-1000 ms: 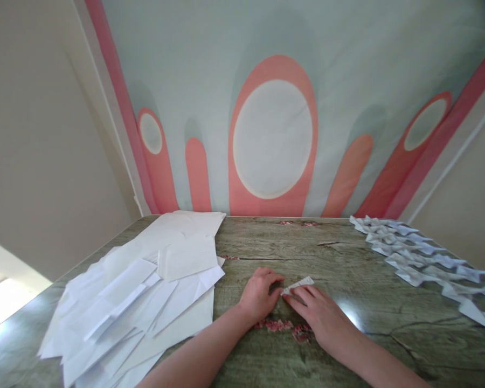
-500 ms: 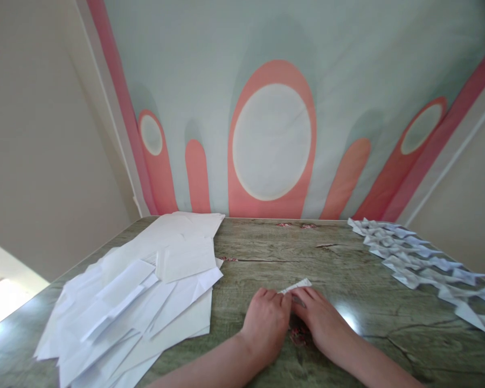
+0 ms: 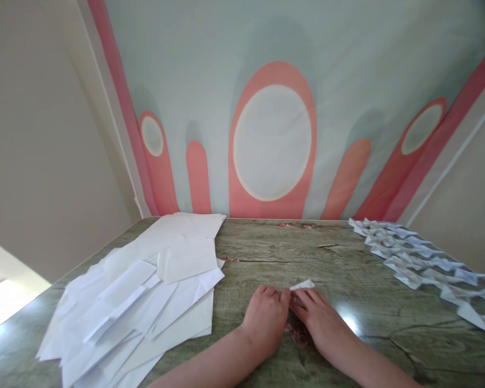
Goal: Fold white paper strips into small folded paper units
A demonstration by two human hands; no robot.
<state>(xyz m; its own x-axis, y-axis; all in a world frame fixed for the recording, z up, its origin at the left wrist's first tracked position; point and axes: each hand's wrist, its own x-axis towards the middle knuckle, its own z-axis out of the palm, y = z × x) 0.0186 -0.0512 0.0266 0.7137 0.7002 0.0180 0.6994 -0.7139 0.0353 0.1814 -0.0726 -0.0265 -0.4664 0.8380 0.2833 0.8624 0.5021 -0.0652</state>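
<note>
A small folded white paper piece [image 3: 303, 284] lies on the wood-patterned table [image 3: 275, 253], just past my fingertips. My left hand [image 3: 265, 319] rests knuckles up with its fingers curled down onto the near end of the paper. My right hand [image 3: 319, 319] lies beside it, fingers pressed on the same piece. The two hands touch at the fingertips. Most of the paper is hidden under them.
A loose heap of white paper sheets [image 3: 145, 291] covers the table's left side. A row of several folded white paper shapes [image 3: 420, 261] runs along the right side. A wall with pink and white ovals [image 3: 272, 140] stands right behind the table's far edge.
My left hand slid right and closer to my right hand, covering more of the paper. Less of the folded piece shows now than a second ago.
</note>
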